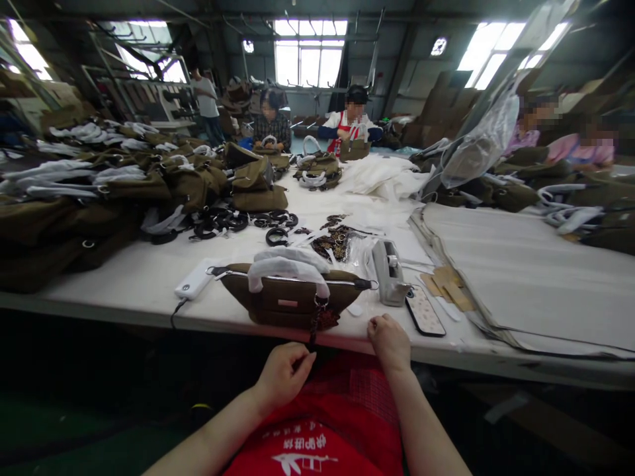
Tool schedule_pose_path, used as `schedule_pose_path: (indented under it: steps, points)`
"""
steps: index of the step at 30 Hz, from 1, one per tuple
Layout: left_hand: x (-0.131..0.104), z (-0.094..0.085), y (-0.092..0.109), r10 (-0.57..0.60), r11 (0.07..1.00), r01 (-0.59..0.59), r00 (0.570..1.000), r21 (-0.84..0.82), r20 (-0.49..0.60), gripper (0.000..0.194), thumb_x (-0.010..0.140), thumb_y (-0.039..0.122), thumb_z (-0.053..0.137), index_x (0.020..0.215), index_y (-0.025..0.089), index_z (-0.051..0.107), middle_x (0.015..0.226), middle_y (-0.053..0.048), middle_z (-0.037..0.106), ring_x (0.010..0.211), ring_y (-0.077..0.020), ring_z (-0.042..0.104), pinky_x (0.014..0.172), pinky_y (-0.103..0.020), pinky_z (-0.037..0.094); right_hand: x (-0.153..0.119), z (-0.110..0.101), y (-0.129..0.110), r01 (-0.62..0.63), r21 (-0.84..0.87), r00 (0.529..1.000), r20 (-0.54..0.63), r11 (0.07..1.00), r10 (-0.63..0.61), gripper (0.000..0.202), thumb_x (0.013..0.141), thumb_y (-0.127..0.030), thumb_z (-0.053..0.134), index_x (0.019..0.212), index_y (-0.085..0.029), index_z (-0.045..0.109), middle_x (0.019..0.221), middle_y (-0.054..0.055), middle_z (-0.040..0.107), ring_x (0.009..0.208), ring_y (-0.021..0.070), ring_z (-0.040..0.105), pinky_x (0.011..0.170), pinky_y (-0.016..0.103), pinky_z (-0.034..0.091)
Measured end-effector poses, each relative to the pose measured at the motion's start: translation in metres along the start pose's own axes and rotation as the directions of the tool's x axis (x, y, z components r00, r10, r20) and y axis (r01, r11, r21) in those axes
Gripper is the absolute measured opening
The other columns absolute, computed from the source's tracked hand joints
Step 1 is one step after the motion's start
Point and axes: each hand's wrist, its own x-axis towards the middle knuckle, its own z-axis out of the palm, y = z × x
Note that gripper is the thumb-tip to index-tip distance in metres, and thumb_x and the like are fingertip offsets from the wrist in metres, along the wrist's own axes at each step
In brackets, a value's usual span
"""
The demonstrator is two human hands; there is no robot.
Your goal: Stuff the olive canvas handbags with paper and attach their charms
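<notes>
An olive handbag [270, 301] with a silver zip stands upright at the table's front edge. White wrapping covers its handles [290, 268], and a dark charm [327, 317] hangs on its front. Just below the bag, my left hand [286, 372] is curled near the charm's dangling strap; whatever its fingers hold is too small to make out. My right hand [388, 337] rests at the table edge right of the bag, fingers curled in, their grip hidden. A grey tape dispenser [389, 274] and a patterned phone [425, 311] lie beyond it.
A white power bank [193, 281] with a cable lies left of the bag. Behind are black rings [218, 223], a pile of chains [335, 241] and heaped olive bags [163, 182]. Flat white sheets [536, 271] cover the right side. Several people are farther back.
</notes>
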Motion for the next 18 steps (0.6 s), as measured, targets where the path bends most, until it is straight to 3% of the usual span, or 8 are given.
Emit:
schedule_pose_path:
  steps: [9, 14, 18]
  points:
    - [-0.001, -0.001, 0.000, -0.048, 0.998, 0.049, 0.998, -0.026, 0.051, 0.040, 0.096, 0.038, 0.045, 0.062, 0.017, 0.053, 0.062, -0.001, 0.055, 0.060, -0.0115, 0.049, 0.060, -0.026, 0.032, -0.031, -0.006, 0.016, -0.108, 0.314, 0.973, 0.230, 0.943, 0.035, 0.027, 0.082, -0.038, 0.055, 0.079, -0.017, 0.072, 0.083, 0.011, 0.073, 0.077, 0.0250, 0.066, 0.070, 0.033, 0.041]
    - [0.001, 0.008, 0.000, -0.033, 0.999, 0.028, 0.986, 0.034, 0.165, 0.038, 0.093, 0.036, 0.048, 0.060, 0.017, 0.053, 0.061, 0.001, 0.054, 0.059, -0.0110, 0.047, 0.059, -0.026, 0.028, -0.049, 0.001, 0.018, -0.185, 0.595, 0.943, 0.331, 0.782, -0.029, 0.042, 0.076, -0.056, 0.054, 0.072, -0.017, 0.070, 0.072, 0.009, 0.072, 0.070, 0.0231, 0.064, 0.066, 0.031, 0.044]
    - [0.003, 0.017, 0.002, -0.038, 0.999, 0.028, 0.968, 0.043, 0.246, 0.036, 0.092, 0.036, 0.049, 0.062, 0.018, 0.058, 0.062, 0.000, 0.058, 0.062, -0.0119, 0.049, 0.059, -0.026, 0.029, -0.055, 0.009, 0.017, -0.278, 0.737, 0.925, 0.377, 0.616, -0.034, 0.053, 0.074, -0.065, 0.054, 0.078, -0.014, 0.069, 0.071, 0.007, 0.069, 0.061, 0.0181, 0.059, 0.057, 0.028, 0.042]
